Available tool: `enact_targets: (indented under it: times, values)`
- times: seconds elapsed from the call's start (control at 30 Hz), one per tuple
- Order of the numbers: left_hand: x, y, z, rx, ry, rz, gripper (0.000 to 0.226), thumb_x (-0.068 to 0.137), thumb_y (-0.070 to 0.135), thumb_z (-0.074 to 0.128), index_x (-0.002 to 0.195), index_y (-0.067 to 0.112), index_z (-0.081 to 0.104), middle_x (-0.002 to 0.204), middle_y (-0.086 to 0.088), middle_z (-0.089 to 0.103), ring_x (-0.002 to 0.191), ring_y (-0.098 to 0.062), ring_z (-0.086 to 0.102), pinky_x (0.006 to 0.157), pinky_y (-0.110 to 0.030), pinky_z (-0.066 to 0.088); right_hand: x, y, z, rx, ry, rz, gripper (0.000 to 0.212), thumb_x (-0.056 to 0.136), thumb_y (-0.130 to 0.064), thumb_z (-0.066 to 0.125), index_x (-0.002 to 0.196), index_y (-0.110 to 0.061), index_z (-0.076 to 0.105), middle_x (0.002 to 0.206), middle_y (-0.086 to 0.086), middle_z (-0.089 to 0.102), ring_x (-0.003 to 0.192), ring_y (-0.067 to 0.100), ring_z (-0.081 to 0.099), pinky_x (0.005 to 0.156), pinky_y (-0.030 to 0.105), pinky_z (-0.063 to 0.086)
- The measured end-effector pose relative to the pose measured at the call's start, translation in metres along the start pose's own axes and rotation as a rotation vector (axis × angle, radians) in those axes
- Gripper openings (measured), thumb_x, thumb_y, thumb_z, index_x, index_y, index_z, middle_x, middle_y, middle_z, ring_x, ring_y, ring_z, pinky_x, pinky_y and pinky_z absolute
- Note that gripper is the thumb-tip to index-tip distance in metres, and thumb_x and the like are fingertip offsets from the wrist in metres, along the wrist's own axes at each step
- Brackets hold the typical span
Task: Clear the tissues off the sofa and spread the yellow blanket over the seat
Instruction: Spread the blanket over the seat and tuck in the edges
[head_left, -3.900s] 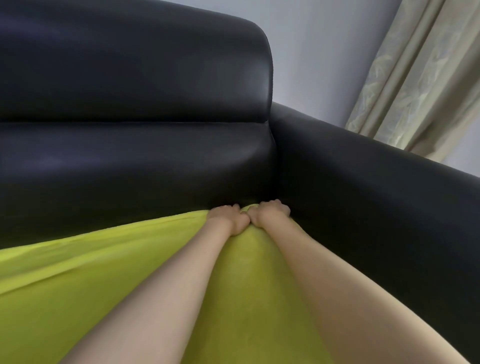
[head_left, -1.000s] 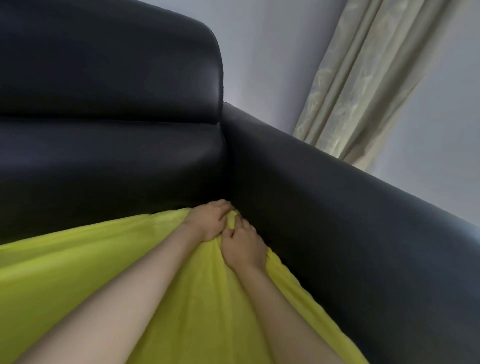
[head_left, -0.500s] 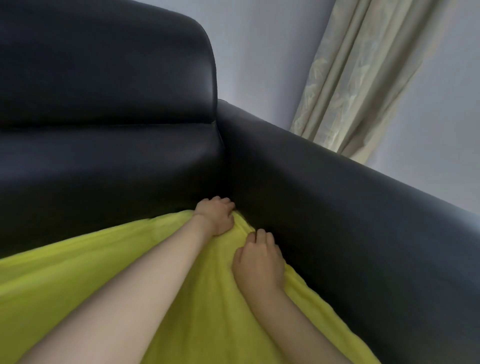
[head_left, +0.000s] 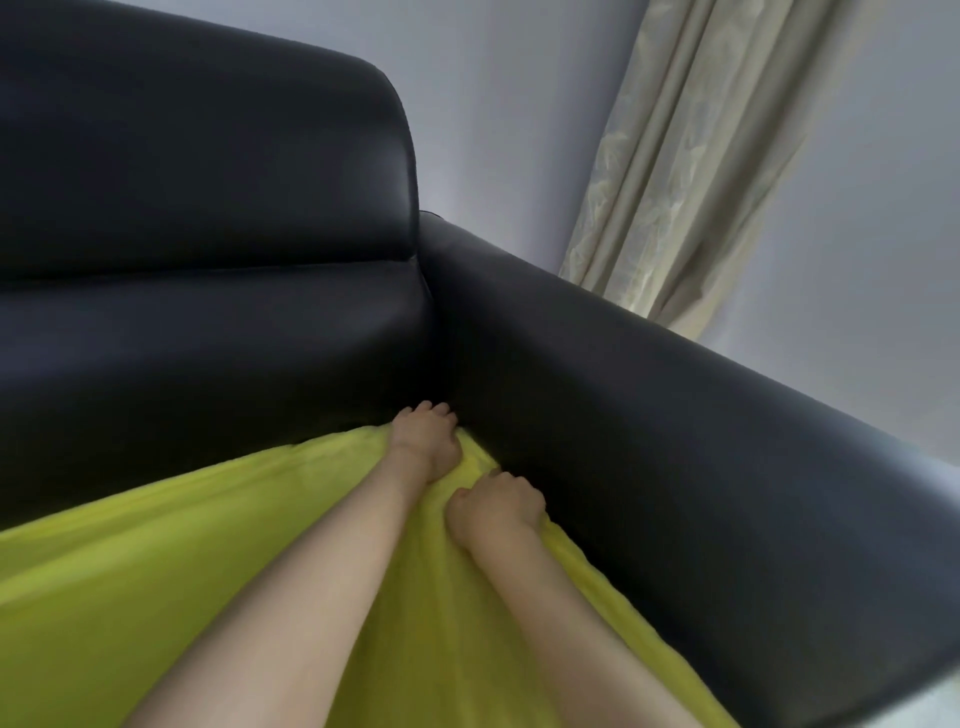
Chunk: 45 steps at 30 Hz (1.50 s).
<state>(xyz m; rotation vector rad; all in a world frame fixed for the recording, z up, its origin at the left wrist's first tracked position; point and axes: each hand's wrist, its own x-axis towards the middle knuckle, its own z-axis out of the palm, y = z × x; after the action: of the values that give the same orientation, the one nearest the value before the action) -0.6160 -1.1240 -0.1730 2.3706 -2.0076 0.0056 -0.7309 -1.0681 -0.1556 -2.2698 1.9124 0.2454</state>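
The yellow blanket (head_left: 182, 571) lies spread over the seat of the black leather sofa (head_left: 208, 338), reaching up to the backrest and the right armrest (head_left: 675, 441). My left hand (head_left: 426, 441) presses the blanket's far corner into the gap where the backrest meets the armrest, fingers curled into the fabric. My right hand (head_left: 493, 509) sits just in front of it, its fingers curled on the blanket's right edge along the armrest. No tissues are in view.
A pale wall (head_left: 519, 130) stands behind the sofa. A beige curtain (head_left: 691, 156) hangs past the armrest at the right.
My right hand has drawn back from the corner along the armrest and curled its fingers on the blanket's edge. My left hand stays pressed into the corner.
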Motion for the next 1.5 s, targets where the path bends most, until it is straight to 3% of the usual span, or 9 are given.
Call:
enact_targets:
  times: [0.17, 0.3, 0.43, 0.67, 0.83, 1.1, 1.2, 1.37, 1.5]
  values:
    - [-0.018, -0.006, 0.009, -0.163, 0.354, 0.118, 0.034, 0.088, 0.024, 0.046, 0.113, 0.015, 0.067, 0.115, 0.002, 0.062, 0.111, -0.014, 0.054, 0.090, -0.028, 0.046, 0.003, 0.005, -0.017, -0.072, -0.062, -0.080, 0.045, 0.098, -0.040, 0.035, 0.126, -0.010, 0.054, 0.118, 0.008, 0.059, 0.106, 0.022, 0.058, 0.083, 0.030, 0.044]
    - [-0.022, -0.008, 0.005, -0.227, 0.258, 0.316, 0.033, 0.091, 0.022, 0.045, 0.114, 0.016, 0.067, 0.117, 0.001, 0.064, 0.109, -0.014, 0.057, 0.093, -0.029, 0.046, 0.001, 0.011, -0.007, -0.041, -0.030, -0.080, 0.053, 0.098, -0.041, 0.033, 0.137, -0.008, 0.044, 0.126, 0.010, 0.057, 0.111, 0.024, 0.056, 0.081, 0.032, 0.044]
    - [-0.020, -0.010, 0.007, -0.205, 0.100, 0.290, 0.040, 0.095, 0.027, 0.040, 0.131, 0.021, 0.056, 0.136, 0.003, 0.054, 0.123, -0.015, 0.050, 0.101, -0.029, 0.040, -0.008, 0.015, 0.019, 0.044, 0.050, -0.097, 0.063, 0.100, -0.037, 0.023, 0.154, -0.007, 0.011, 0.156, 0.013, 0.026, 0.137, 0.026, 0.034, 0.107, 0.039, 0.034]
    - [-0.014, 0.008, -0.006, 0.127, -0.072, 0.209, 0.048, 0.098, 0.033, 0.029, 0.144, 0.025, 0.039, 0.151, 0.004, 0.036, 0.140, -0.015, 0.031, 0.119, -0.040, 0.014, -0.003, 0.012, 0.025, 0.045, 0.138, -0.093, 0.061, 0.098, -0.035, 0.025, 0.150, -0.004, 0.023, 0.147, 0.013, 0.038, 0.129, 0.026, 0.040, 0.104, 0.038, 0.033]
    - [-0.013, 0.020, -0.005, 0.180, -0.086, 0.129, 0.049, 0.099, 0.033, 0.027, 0.146, 0.022, 0.037, 0.152, 0.002, 0.035, 0.141, -0.018, 0.029, 0.116, -0.044, 0.018, -0.012, 0.021, 0.032, 0.265, 0.188, -0.168, 0.059, 0.099, -0.031, 0.027, 0.152, -0.008, 0.020, 0.153, 0.009, 0.032, 0.136, 0.023, 0.033, 0.113, 0.035, 0.025]
    - [-0.038, 0.022, 0.009, -0.192, 0.337, 0.068, 0.027, 0.092, 0.021, 0.045, 0.109, 0.016, 0.065, 0.111, -0.001, 0.062, 0.100, -0.018, 0.059, 0.085, -0.029, 0.045, -0.072, 0.070, 0.042, 0.260, 0.399, -0.137, 0.045, 0.098, -0.032, 0.035, 0.142, -0.021, 0.041, 0.137, -0.002, 0.042, 0.123, 0.014, 0.040, 0.105, 0.033, 0.038]
    - [-0.060, 0.026, 0.001, -0.253, 0.471, 0.162, 0.022, 0.088, 0.017, 0.051, 0.105, 0.017, 0.064, 0.103, 0.002, 0.060, 0.095, -0.015, 0.058, 0.079, -0.026, 0.044, -0.082, 0.076, 0.042, 0.212, 0.424, -0.115, 0.043, 0.098, -0.031, 0.036, 0.139, -0.020, 0.046, 0.136, 0.000, 0.041, 0.124, 0.016, 0.038, 0.105, 0.033, 0.036]
    - [-0.105, 0.057, 0.003, -0.291, 0.346, 0.508, 0.032, 0.087, 0.018, 0.050, 0.117, 0.023, 0.060, 0.114, 0.008, 0.057, 0.104, -0.007, 0.052, 0.087, -0.022, 0.044, -0.092, 0.074, 0.037, 0.130, 0.481, -0.120, 0.030, 0.093, -0.027, 0.048, 0.115, -0.014, 0.064, 0.112, 0.003, 0.056, 0.105, 0.019, 0.051, 0.091, 0.033, 0.046]
    - [-0.120, 0.067, 0.004, -0.309, 0.318, 0.506, 0.036, 0.088, 0.017, 0.048, 0.121, 0.021, 0.061, 0.119, 0.007, 0.061, 0.109, -0.009, 0.056, 0.092, -0.023, 0.044, -0.098, 0.080, 0.039, 0.135, 0.426, -0.100, 0.039, 0.099, -0.030, 0.037, 0.130, -0.012, 0.052, 0.124, 0.006, 0.051, 0.113, 0.021, 0.046, 0.095, 0.032, 0.042]
